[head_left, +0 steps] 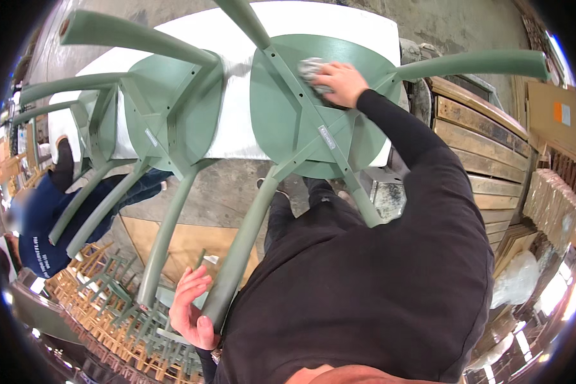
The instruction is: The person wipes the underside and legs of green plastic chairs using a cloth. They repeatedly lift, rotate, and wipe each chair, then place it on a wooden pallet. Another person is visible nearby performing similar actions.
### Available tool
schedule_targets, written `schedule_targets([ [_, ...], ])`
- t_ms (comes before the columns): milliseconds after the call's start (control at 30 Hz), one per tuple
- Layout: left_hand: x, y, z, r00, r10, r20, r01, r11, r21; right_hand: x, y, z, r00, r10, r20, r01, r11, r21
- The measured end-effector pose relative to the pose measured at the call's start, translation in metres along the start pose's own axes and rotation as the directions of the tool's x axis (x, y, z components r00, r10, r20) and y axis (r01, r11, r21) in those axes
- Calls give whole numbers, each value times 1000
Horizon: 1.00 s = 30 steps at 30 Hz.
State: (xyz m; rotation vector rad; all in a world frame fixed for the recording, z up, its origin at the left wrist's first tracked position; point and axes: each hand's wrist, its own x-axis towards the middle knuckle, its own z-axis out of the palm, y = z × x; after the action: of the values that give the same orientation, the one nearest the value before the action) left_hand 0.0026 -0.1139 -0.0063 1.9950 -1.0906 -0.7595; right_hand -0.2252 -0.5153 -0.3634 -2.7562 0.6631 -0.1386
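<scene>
Pressing a grey cloth [312, 69], right hand [340, 83] meets green chair underside [281, 121].

The grey cloth [311, 68] is mostly covered by the right hand [339, 83], so its full shape cannot be told. The upturned green chair [281, 96] hides much of the white tabletop [237, 128] under it, and one of its legs runs out of the picture at the top edge. The left hand [191, 308] wraps the end of another leg [237, 256], whose tip is hidden behind the palm; its wrist disappears behind the black sweater. The second green chair [166, 109] covers more of the table. A person in a dark blue shirt [38, 224] is cut off at the left rim, face blurred. The stacked chair frames [109, 301] below are too small and bent to count.
</scene>
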Motion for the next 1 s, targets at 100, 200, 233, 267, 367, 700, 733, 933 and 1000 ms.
schedule_targets([
  [100, 5, -2, 0, 999, 46, 25, -45, 998, -39, -44, 65, -55, 868, 491, 73, -449, 840, -304],
  [200, 13, -12, -4, 995, 100, 30, -97, 992, -86, -37, 87, -56, 721, 692, -41, -648, 651, -395],
  [233, 13, -14, -2, 994, 101, 28, -98, 990, -100, -29, 82, -49, 691, 723, -26, -666, 622, -412],
  [267, 11, -10, 1, 997, 79, 19, -77, 993, -89, -13, 55, -36, 629, 774, 75, -741, 626, -245],
  [367, 12, -5, 5, 994, 108, -1, -108, 991, -79, -11, -35, -4, 713, 699, 62, -701, 713, 23],
  [700, 12, -4, 2, 988, 139, 67, -134, 988, -79, -160, -1, -30, 448, 813, -372, -557, 579, 596],
  [733, 12, -6, 2, 986, 146, 76, -140, 986, -86, -173, 15, -19, 282, 928, -245, -585, 369, 722],
  [933, 18, -13, -4, 954, 235, 186, -211, 968, -139, -137, 58, 29, -114, 758, -642, -688, 406, 602],
  [1000, 8, -14, -8, 963, 182, 197, -162, 980, -113, -141, 5, 45, 327, 843, -426, -705, 518, 484],
])
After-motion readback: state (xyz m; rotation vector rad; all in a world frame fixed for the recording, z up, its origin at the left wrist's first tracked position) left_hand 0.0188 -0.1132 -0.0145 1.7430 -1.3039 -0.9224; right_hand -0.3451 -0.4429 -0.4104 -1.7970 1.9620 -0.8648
